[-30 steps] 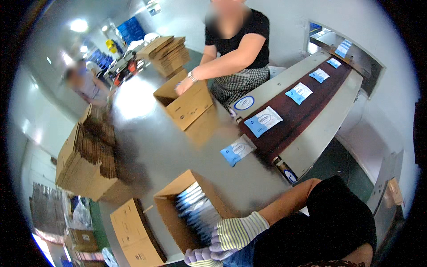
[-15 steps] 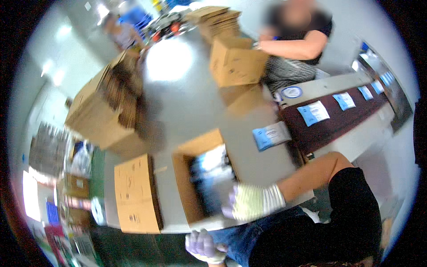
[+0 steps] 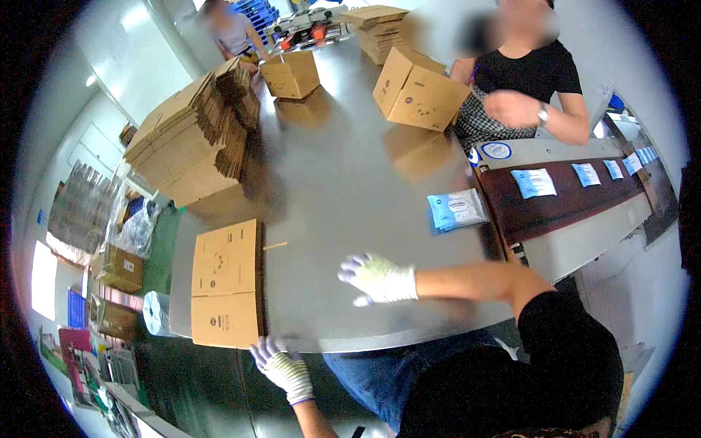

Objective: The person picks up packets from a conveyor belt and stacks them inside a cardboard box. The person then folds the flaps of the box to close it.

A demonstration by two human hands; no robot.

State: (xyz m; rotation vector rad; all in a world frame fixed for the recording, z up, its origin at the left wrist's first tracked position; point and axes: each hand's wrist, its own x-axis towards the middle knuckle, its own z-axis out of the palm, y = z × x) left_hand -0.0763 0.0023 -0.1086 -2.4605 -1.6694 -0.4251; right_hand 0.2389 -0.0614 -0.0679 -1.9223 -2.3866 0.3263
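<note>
My right hand (image 3: pixel 376 279), in a white knit glove, hovers over the grey metal table (image 3: pixel 343 182) with its fingers spread and nothing in it. My left hand (image 3: pixel 281 367), gloved the same way, hangs open just below the table's near edge. It is close to the corner of a flattened brown carton (image 3: pixel 226 285) lying on the table's left side. A small stack of blue-and-white packets (image 3: pixel 456 209) lies farther right, apart from both hands.
A tall pile of flat cartons (image 3: pixel 193 139) sits at the left. Made-up boxes (image 3: pixel 420 91) (image 3: pixel 292 73) stand at the far end. A person in a black shirt (image 3: pixel 529 80) works beside a dark conveyor (image 3: pixel 562 197) carrying packets. More cartons and bags (image 3: pixel 120 248) lie on the floor to the left.
The open box with packets that stood under my hands is gone from view. My right hand has risen over the bare table with fingers spread. The view has swung.
</note>
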